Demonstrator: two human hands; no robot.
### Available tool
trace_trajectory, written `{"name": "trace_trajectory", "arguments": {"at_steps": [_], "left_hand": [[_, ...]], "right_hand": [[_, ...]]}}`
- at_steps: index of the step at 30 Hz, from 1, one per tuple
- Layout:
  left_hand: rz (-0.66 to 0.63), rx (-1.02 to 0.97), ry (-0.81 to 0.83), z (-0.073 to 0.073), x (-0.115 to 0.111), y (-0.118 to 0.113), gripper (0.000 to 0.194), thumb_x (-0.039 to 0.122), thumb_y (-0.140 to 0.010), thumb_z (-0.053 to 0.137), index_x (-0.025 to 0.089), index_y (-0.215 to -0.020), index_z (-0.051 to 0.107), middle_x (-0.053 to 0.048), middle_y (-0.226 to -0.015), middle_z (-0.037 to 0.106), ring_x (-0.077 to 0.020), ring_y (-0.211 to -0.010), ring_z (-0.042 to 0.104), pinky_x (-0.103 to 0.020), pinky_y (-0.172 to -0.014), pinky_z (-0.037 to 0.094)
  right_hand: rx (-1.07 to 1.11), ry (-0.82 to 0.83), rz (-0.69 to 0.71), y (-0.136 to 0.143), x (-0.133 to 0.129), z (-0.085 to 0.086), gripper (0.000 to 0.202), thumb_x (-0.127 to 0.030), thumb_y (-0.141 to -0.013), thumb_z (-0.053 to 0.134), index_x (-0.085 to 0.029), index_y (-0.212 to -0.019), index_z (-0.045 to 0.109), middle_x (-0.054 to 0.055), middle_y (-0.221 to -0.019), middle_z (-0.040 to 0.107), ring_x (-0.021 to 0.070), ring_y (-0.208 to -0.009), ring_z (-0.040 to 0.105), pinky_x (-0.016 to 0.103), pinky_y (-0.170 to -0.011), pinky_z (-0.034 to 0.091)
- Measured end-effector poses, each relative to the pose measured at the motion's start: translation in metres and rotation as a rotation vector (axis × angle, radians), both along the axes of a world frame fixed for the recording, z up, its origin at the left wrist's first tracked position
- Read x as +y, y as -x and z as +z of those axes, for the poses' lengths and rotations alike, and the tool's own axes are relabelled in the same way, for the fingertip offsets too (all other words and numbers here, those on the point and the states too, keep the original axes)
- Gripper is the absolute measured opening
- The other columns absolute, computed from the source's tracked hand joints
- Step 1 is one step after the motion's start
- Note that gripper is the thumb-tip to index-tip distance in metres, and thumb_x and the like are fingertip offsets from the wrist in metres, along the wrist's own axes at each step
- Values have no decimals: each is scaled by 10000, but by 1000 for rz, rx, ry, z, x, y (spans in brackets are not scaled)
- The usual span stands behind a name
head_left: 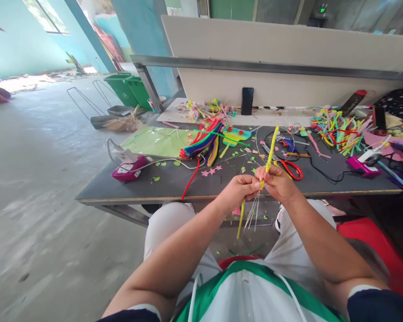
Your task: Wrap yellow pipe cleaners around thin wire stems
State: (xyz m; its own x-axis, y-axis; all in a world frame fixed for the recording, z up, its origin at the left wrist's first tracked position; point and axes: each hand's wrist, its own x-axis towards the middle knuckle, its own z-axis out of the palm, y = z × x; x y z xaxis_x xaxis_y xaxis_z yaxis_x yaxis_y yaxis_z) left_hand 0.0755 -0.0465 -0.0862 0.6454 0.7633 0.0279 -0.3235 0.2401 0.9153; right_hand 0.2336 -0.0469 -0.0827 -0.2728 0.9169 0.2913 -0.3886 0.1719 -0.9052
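Note:
Both my hands meet just over the table's front edge, pinching a yellow pipe cleaner (272,145). One fuzzy length of it sticks up above the fingers, and a second yellow length hangs below my left hand (244,187). My right hand (279,181) is closed around the pipe cleaner at its thumb and fingertips. Several thin bare wires (254,210) fan downward from beneath the fingers. The point where wires and pipe cleaner meet is partly hidden by the fingertips. Red-handled scissors (293,170) lie on the table just beyond my right hand.
A bundle of colourful pipe cleaners (204,141) lies on the table (100,188). Purple power blocks (130,169) sit at both ends. Finished-looking fuzzy pieces pile up at right (342,129). A black phone (247,101) leans against the white board (215,85). Paper scraps are scattered around.

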Motion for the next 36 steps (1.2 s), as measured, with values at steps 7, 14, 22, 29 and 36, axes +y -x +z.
{"name": "trace_trajectory", "arguments": {"at_steps": [7,14,22,29,36], "left_hand": [[-14,-110,197,-2,-15,-11,382,429,-638,765,120,-667,543,71,-497,370,-13,-410,234,-185,-418,137],[289,294,-254,2,3,1,309,408,-737,662,129,-668,551,48,-554,424,-43,-493,311,-198,-465,209],[221,270,-180,1,4,3,318,428,-733,662,134,-684,551,57,-532,411,-39,-466,292,-200,-453,199],[-57,-38,198,8,-8,-2,377,379,-618,786,110,-628,522,37,-539,458,-5,-406,292,-173,-402,140],[-201,-131,321,10,-17,-5,330,340,-658,766,106,-677,534,44,-542,435,-9,-410,277,-155,-377,155]], "right_hand": [[139,34,129,4,1,-6,274,-395,-725,733,-178,-614,608,-17,-652,449,102,-570,416,239,-497,327],[-130,62,-227,3,9,-14,177,-335,-710,750,-187,-739,657,-26,-671,551,106,-626,459,249,-608,364],[-215,71,-262,-2,8,-12,191,-338,-689,757,-175,-683,657,-18,-627,578,120,-608,476,270,-611,366],[15,-28,-38,1,2,-6,268,-409,-689,758,-193,-621,615,-6,-617,517,135,-599,449,289,-576,372],[75,-130,2,4,0,-4,261,-400,-723,735,-201,-597,622,-10,-583,480,143,-623,435,315,-653,395]]}}
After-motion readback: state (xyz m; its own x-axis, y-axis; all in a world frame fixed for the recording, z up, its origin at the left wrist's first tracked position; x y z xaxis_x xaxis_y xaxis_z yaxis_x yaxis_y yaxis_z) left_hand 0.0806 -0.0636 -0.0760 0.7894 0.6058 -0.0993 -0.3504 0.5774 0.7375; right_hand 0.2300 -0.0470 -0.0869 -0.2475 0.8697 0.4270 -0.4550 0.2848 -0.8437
